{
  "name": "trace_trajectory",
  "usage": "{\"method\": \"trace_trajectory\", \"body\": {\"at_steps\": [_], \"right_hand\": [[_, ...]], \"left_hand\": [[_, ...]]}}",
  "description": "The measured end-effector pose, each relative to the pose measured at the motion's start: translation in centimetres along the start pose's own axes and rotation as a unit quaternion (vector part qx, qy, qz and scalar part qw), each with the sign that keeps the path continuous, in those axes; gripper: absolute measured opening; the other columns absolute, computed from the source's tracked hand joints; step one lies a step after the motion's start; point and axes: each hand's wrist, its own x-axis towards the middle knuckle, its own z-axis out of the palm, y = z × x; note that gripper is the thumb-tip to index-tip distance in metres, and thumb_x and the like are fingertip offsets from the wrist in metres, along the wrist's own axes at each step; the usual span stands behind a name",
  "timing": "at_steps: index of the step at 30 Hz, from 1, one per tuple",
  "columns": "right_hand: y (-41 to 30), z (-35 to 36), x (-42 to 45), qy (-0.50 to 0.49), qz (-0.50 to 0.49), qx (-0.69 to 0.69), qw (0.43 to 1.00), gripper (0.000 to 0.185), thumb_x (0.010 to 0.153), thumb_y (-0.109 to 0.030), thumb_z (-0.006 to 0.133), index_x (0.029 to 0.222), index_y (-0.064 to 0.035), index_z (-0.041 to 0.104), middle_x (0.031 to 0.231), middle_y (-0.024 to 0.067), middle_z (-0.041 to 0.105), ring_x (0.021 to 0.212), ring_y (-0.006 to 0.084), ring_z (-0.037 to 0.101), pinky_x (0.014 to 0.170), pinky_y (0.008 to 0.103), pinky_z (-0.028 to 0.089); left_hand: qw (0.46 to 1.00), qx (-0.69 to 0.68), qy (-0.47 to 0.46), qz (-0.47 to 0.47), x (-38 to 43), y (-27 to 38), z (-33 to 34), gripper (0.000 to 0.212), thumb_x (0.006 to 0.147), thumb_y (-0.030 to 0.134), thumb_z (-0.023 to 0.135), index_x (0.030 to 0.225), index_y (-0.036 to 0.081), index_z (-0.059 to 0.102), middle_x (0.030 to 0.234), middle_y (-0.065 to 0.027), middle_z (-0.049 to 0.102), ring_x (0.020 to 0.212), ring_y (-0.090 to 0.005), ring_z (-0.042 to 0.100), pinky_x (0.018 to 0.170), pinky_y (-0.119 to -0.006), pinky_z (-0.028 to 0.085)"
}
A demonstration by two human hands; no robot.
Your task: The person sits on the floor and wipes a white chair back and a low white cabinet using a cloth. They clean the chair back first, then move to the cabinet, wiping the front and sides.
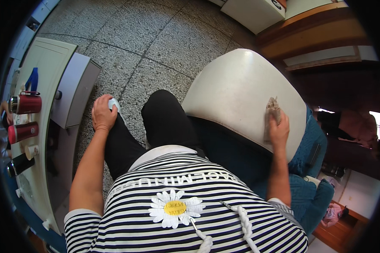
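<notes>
My right hand [278, 129] holds a crumpled grey-brown cloth [272, 109] against the smooth cream surface of a padded seat or armrest [240, 85] at my right. On the left, my left hand [104, 114] rests at my knee, its fingers bent around a small pale, rounded object [114, 104]. What this object is, and whether it is gripped or only covered, cannot be told. My legs in black trousers lie between the two hands.
At left, a cream table [47, 79] carries a red mug [27, 103], a red bottle [23, 132], a paper cup [31, 152] and a black flask [20, 165]. Its drawer [77, 91] stands out towards the speckled floor [129, 50]. Blue cushions [307, 196] lie at right.
</notes>
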Motion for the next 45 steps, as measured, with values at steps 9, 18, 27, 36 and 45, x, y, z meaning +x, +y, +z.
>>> {"method": "trace_trajectory", "body": {"at_steps": [9,18,27,36,45], "right_hand": [[-12.5,6.1,1.8,0.015,-0.076,-0.038,0.996,0.03,0.069,-0.009,0.061,0.098,-0.004,0.054,0.088,0.0133,0.052,0.08,0.0298,0.05,0.068,0.0382,0.042],[-22.6,14.4,2.8,-0.205,-0.197,0.133,0.949,0.014,0.07,-0.008,0.055,0.083,-0.0065,0.059,0.093,0.0128,0.052,0.08,0.0297,0.055,0.065,0.0394,0.049],[-11.4,5.1,14.7,-0.08,-0.093,-0.052,0.991,0.018,0.076,-0.019,0.056,0.093,-0.012,0.057,0.095,0.0111,0.055,0.081,0.0282,0.056,0.068,0.0396,0.047],[-20.8,12.6,2.2,-0.466,-0.259,0.15,0.832,0.024,0.069,-0.019,0.061,0.089,-0.0063,0.058,0.081,0.0158,0.06,0.081,0.03,0.058,0.068,0.0379,0.046],[-24.6,12.5,9.3,-0.364,-0.037,0.546,0.754,0.034,0.085,-0.032,0.049,0.098,-0.0018,0.057,0.083,0.0092,0.061,0.075,0.0163,0.057,0.064,0.0285,0.045]], "left_hand": [[0.998,0.029,-0.027,-0.044,-0.3,-1.8,-0.8,0.027,0.07,0.019,0.056,0.097,0.012,0.054,0.109,-0.0032,0.052,0.106,-0.0232,0.044,0.087,-0.037,0.037],[0.999,0.021,0.0,-0.047,-0.7,-1.1,-0.7,0.026,0.069,0.018,0.056,0.094,0.012,0.053,0.104,-0.0038,0.052,0.103,-0.0241,0.045,0.086,-0.038,0.037],[0.998,0.024,-0.005,-0.064,-0.5,-1.0,-1.5,0.026,0.07,0.02,0.056,0.095,0.013,0.054,0.109,-0.0029,0.049,0.106,-0.0233,0.043,0.087,-0.037,0.036],[0.991,-0.098,0.054,-0.068,-1.4,-0.3,-1.8,0.025,0.071,0.013,0.054,0.095,0.01,0.055,0.107,-0.008,0.052,0.102,-0.0266,0.046,0.088,-0.035,0.037],[0.64,-0.719,-0.153,-0.226,3.1,15.2,-4.4,0.041,0.086,0.021,0.051,0.122,0.007,0.039,0.114,-0.0065,0.046,0.099,-0.0155,0.05,0.079,-0.029,0.045]]}}
